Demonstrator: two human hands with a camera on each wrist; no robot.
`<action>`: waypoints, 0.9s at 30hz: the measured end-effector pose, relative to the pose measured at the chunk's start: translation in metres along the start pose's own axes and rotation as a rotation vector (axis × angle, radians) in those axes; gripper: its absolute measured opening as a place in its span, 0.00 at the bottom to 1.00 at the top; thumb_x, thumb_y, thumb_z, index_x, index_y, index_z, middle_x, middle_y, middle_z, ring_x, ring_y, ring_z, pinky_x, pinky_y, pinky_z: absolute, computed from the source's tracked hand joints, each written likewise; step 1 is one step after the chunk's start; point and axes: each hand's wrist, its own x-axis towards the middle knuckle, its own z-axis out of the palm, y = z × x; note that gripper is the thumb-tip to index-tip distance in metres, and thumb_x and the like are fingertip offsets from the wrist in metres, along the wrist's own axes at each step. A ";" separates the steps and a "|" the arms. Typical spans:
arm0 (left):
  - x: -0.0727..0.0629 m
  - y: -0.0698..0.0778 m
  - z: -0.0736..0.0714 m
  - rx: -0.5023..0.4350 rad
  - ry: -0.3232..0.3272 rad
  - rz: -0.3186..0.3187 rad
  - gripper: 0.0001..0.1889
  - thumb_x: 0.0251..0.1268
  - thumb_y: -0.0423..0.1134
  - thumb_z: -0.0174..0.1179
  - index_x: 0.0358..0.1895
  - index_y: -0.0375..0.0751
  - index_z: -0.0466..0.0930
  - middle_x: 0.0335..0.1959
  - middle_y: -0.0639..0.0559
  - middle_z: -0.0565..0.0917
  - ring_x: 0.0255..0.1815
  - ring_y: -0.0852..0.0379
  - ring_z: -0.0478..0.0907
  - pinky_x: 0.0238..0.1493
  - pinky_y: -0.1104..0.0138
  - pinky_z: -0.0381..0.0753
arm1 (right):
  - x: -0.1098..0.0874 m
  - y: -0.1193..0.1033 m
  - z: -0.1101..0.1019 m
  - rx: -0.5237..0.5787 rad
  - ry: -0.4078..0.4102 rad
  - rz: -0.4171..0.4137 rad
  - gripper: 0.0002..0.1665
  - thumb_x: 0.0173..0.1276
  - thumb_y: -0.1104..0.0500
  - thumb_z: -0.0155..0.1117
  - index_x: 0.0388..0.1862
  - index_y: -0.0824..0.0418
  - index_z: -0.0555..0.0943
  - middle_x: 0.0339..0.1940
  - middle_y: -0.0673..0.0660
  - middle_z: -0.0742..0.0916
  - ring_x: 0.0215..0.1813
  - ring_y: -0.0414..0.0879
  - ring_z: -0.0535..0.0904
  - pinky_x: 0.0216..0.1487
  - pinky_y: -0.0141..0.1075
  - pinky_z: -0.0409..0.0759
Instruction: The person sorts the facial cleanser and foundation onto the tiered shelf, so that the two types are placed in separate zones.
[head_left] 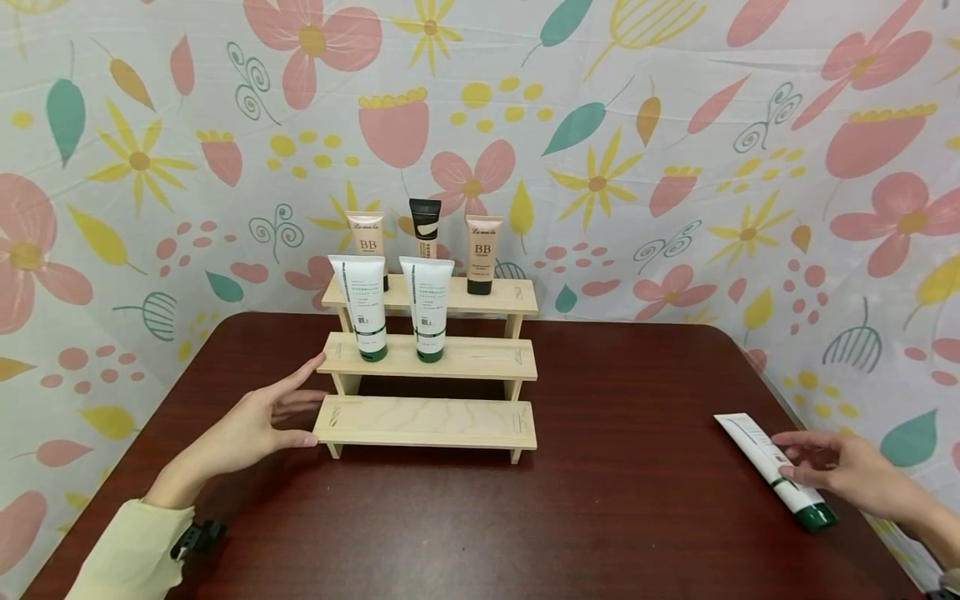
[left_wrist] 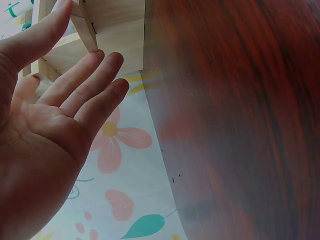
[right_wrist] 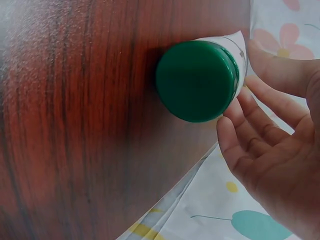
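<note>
At the right side of the table, my right hand holds a white squeeze tube between thumb and fingers. The tube's green cap points toward me. On the left, my left hand touches the left end of a three-step wooden display rack with its fingers extended. Its index fingertip is at the middle step and its thumb at the lowest one. Two white tubes with green caps, a left one and a right one, stand upright on the middle step.
Along the top step stand a beige BB tube at left, a black-topped tube in the middle and another beige BB tube at right. The dark red-brown table ends at a flower-patterned cloth behind it.
</note>
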 end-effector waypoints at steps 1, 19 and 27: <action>0.000 0.000 0.000 0.000 0.000 -0.002 0.58 0.59 0.33 0.80 0.88 0.54 0.49 0.63 0.37 0.84 0.62 0.40 0.83 0.61 0.42 0.79 | 0.000 0.000 0.000 0.004 -0.004 0.008 0.25 0.71 0.65 0.74 0.59 0.81 0.79 0.38 0.50 0.84 0.34 0.37 0.81 0.32 0.34 0.83; 0.000 0.000 0.000 -0.007 -0.001 0.000 0.58 0.59 0.34 0.80 0.88 0.54 0.49 0.64 0.36 0.83 0.62 0.40 0.83 0.61 0.42 0.79 | 0.002 -0.007 -0.008 0.090 -0.113 0.134 0.32 0.73 0.63 0.72 0.65 0.85 0.73 0.49 0.58 0.86 0.41 0.34 0.82 0.40 0.34 0.86; 0.000 -0.001 0.001 -0.009 -0.005 -0.006 0.58 0.59 0.34 0.80 0.88 0.55 0.49 0.63 0.36 0.83 0.62 0.40 0.83 0.61 0.45 0.80 | 0.004 -0.004 -0.009 0.151 -0.136 0.121 0.31 0.73 0.65 0.71 0.65 0.85 0.73 0.48 0.56 0.87 0.42 0.35 0.84 0.40 0.34 0.86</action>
